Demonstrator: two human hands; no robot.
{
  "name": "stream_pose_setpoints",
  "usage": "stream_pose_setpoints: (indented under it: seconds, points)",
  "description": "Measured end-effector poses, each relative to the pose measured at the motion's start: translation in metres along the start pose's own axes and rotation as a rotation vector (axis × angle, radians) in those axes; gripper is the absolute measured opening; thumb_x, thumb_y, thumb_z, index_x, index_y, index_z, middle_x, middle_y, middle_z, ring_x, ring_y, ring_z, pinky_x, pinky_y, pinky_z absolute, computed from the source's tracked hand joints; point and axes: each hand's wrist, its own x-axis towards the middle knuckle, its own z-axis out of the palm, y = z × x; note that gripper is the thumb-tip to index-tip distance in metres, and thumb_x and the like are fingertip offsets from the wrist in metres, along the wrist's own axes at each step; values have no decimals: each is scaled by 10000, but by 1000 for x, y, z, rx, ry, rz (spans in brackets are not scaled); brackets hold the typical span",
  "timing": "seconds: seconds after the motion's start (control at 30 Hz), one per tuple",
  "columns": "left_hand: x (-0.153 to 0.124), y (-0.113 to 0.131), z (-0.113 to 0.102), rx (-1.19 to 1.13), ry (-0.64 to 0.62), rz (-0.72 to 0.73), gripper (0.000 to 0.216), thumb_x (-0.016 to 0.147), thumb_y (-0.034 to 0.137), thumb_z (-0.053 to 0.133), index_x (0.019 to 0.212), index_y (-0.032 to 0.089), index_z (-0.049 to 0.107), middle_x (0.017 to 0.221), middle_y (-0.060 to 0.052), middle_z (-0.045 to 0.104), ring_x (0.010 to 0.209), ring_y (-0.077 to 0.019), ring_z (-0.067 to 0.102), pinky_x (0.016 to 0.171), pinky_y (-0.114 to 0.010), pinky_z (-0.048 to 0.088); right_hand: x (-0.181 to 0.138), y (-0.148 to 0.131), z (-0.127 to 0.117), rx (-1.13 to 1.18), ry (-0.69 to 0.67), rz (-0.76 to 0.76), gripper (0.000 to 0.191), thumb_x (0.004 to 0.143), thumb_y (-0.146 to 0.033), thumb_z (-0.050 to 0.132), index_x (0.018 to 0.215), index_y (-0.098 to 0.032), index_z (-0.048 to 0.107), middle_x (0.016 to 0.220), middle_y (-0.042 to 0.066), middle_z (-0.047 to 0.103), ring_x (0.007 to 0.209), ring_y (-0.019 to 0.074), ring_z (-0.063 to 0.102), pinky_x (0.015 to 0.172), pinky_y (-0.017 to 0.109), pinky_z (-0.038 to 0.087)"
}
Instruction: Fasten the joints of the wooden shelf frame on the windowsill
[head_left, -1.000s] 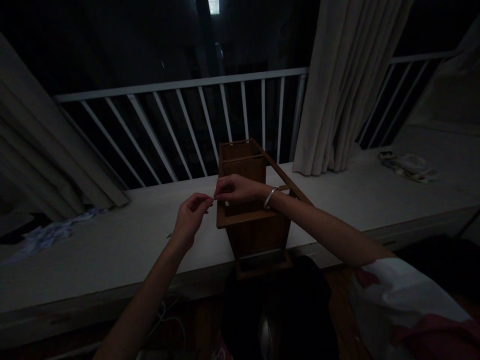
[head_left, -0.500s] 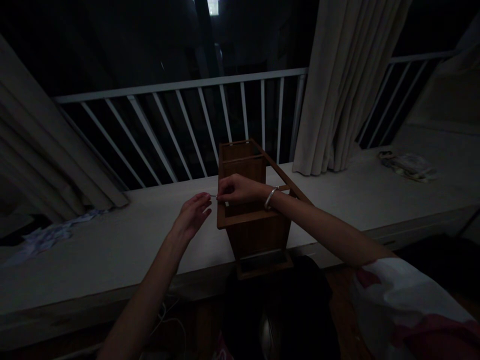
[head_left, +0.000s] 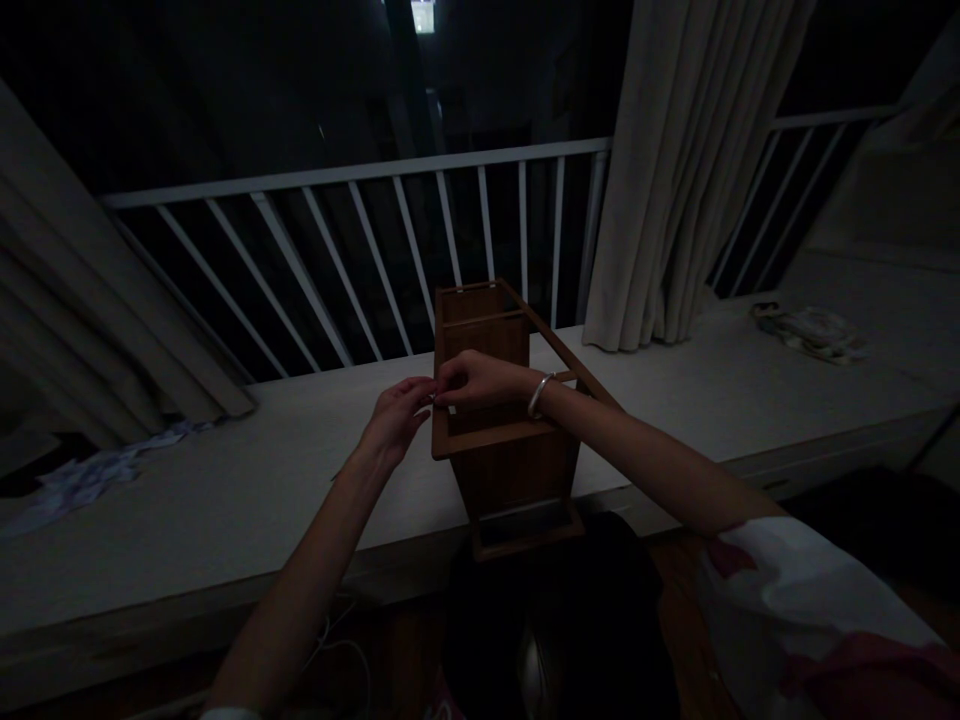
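A brown wooden rack [head_left: 487, 437] with open frames stands tilted in front of me, its lower end by my dark-clothed lap. At its left rail, my left hand [head_left: 397, 418] pinches a thin, shiny metal piece [head_left: 432, 398], mostly covered by the fingertips. My right hand [head_left: 480, 382] reaches over the rack from the right, thumb and finger pinched together at the same rail. What lies between the right fingertips is too small and dark to make out. The fingertips of both hands meet there. A silver bangle [head_left: 540, 394] circles the right wrist.
A pale window ledge [head_left: 300, 430] runs behind the rack, with a white railing [head_left: 360, 172] at its back. Beige curtains [head_left: 645, 200] hang at both sides. Crumpled cloth [head_left: 82, 480] lies left, a small bundle [head_left: 814, 330] right. White cables [head_left: 337, 640] hang below the ledge.
My left hand has moved right, so its fingertips now meet those of my right hand and cover most of the thin metal piece. My right hand has stayed at the rail.
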Motion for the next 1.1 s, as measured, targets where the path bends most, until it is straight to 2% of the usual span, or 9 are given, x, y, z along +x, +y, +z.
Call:
stream_pose_setpoints:
  seconds: [0.27,0.47,0.57,0.77,0.93,1.1]
  points:
    - [-7,1,0,266,49,168,256,560,331,665,745,164,605,764,-21,609,718,-132,533,629,-244,366,-4,-3,-2,-119,26,35,242,736,-306,490,729,-85,587,611,-25,499,570,58,409,540,191,276]
    - [-12,3,6,329,45,270,304,598,349,646,823,146,619,826,-50,631,748,-145,548,640,-247,378,1,1,-6,-238,274,77,248,791,-290,415,787,-112,587,665,-13,509,601,68,411,571,200,268]
    - [-13,2,7,341,39,322,274,615,343,640,801,142,620,813,-47,630,734,-140,544,646,-251,388,3,5,-6,-292,332,53,251,804,-305,414,802,-127,592,728,4,523,650,77,427,610,204,287]
    - [-15,0,6,301,5,367,209,644,310,629,774,153,584,735,-13,596,690,-119,535,629,-234,394,2,8,-5,-338,259,-2,252,796,-312,453,739,-118,603,803,30,521,697,81,435,644,207,302]
    - [-12,-5,4,213,-33,331,207,648,299,632,780,155,566,743,-11,599,715,-117,547,636,-226,395,2,7,-5,-302,206,14,293,795,-332,449,690,-103,598,731,21,516,648,72,422,610,204,294]
    - [-12,-9,2,155,-35,297,233,634,309,645,791,155,567,771,-16,600,718,-114,546,652,-229,405,2,6,-5,-172,135,44,269,767,-316,460,669,-93,574,641,-7,493,574,59,404,539,189,277]
